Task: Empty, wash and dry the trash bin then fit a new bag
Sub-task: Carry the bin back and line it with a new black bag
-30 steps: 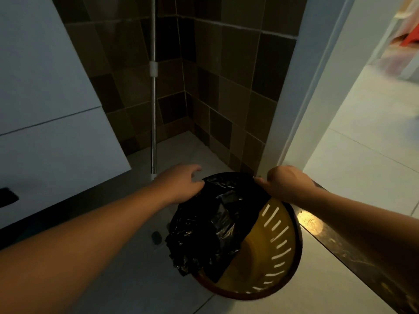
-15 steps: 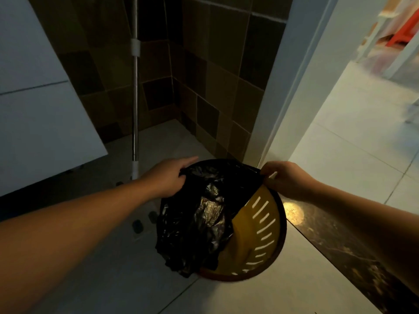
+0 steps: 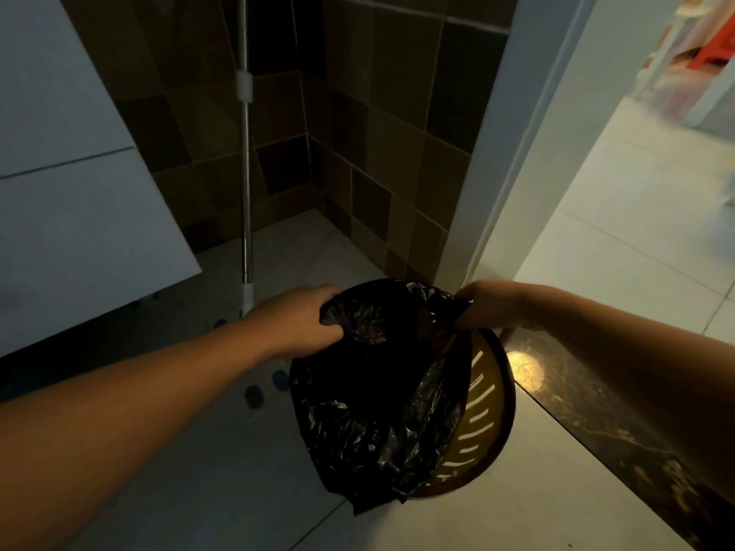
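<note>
Both gripping crinkled black plastic bag [image 3: 378, 395] — left hand [image 3: 296, 326], right hand [image 3: 491, 304]. Risk: thin film tearing or slipping off slotted yellow plastic bin [image 3: 487, 407] — uneven pull.

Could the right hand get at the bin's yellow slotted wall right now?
Probably not yet: the right hand grips the black bag. The bin wall lies bare just below it, so letting go would free the way.

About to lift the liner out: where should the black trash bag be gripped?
Grip the black trash bag at its gathered top edge, from above, one hand per side, as the left hand and right hand do; its body hangs slack.
</note>
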